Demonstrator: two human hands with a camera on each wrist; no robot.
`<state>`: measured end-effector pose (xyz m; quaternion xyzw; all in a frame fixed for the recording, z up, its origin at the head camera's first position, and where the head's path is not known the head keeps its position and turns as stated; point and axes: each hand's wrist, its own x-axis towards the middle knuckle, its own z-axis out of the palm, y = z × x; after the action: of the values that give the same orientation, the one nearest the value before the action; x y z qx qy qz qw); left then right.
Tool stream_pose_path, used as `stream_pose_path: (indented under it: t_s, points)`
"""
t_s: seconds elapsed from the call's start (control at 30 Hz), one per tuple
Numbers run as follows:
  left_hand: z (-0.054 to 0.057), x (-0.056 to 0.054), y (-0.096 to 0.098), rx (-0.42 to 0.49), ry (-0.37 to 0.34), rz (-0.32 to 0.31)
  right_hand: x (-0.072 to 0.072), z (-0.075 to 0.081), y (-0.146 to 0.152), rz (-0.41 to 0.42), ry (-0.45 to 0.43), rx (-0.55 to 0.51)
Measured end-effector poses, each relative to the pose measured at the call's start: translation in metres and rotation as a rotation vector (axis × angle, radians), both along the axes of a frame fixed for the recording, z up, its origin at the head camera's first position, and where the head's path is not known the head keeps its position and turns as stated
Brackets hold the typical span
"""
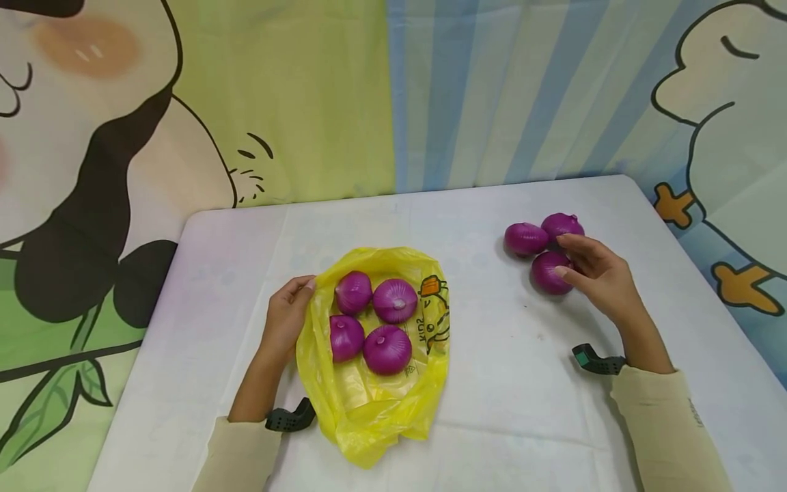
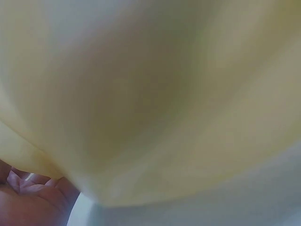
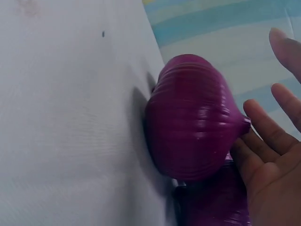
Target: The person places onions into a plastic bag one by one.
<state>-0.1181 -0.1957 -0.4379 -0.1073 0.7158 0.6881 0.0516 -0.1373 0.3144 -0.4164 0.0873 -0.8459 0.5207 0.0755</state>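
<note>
A yellow plastic bag (image 1: pixel 369 417) lies spread with its mouth facing up, and several purple onions (image 1: pixel 387 349) sit inside it. At the bag's left rim, my left hand (image 1: pixel 285 318) pinches the plastic between thumb and fingers. The bag fills most of the left wrist view as a blur, with part of my palm (image 2: pixel 37 200) at the lower left. Three more onions are grouped at the right. My right hand (image 1: pixel 605 277) is over the nearest onion (image 1: pixel 549 275), thumb and fingers spread apart. Seen from the right wrist, the fingers stay loosely extended beside an onion (image 3: pixel 195 120).
The other two loose onions are the left one (image 1: pixel 525 239) and the rear one (image 1: pixel 562 225), close together. All rest on a table with a white cover (image 1: pixel 492 383). A printed cartoon curtain (image 1: pixel 295 102) hangs behind the table's far edge.
</note>
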Motion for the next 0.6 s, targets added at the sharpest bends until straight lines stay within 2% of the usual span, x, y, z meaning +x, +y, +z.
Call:
stream_pose_path:
  t_s: [0.2,0.37,0.6]
  points:
    - [0.0024,0.0007,-0.0001,0.01,-0.006,-0.006,-0.0041,-0.0038,-0.0016,-0.004,-0.082,0.084]
    - [0.0028,0.0005,0.0005,0.012,-0.012,-0.008,-0.0054,-0.0018,-0.0035,0.012,-0.15,0.122]
    - [0.0026,0.0011,0.0003,0.005,-0.022,0.0,-0.0102,-0.0012,-0.007,0.005,-0.235,0.229]
